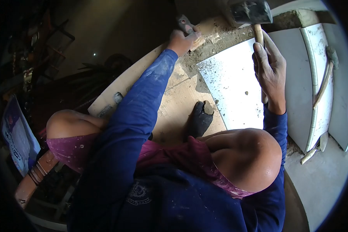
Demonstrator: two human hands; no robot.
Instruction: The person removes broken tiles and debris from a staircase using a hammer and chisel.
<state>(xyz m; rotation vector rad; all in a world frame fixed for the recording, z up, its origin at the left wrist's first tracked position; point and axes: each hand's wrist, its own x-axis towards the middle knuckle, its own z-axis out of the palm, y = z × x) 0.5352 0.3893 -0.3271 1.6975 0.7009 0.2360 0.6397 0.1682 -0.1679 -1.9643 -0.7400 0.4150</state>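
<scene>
My left hand point(183, 43) is closed around a tool with a grey and red handle point(186, 24); its far end is hidden behind my fingers. Beneath that hand lies a strip of rough, crumbly mortar point(205, 52) beside wood-coloured flooring point(174, 104). My right hand point(270, 67) grips the wooden handle of a mallet point(252, 12), whose dark, scuffed head is raised near the top of the view. Under and left of this hand, a white tile point(230, 83) is sprinkled with grit. Its lower edge is close to my dark-covered foot point(201, 119).
At right, a long-handled tool point(323, 85) rests on pale panels point(295, 77), with another wooden-handled tool point(313, 152) below on the grey floor point(317, 185). A printed bag point(19, 135) stands at left. Dark clutter fills the upper left. My bent knees flank the work area.
</scene>
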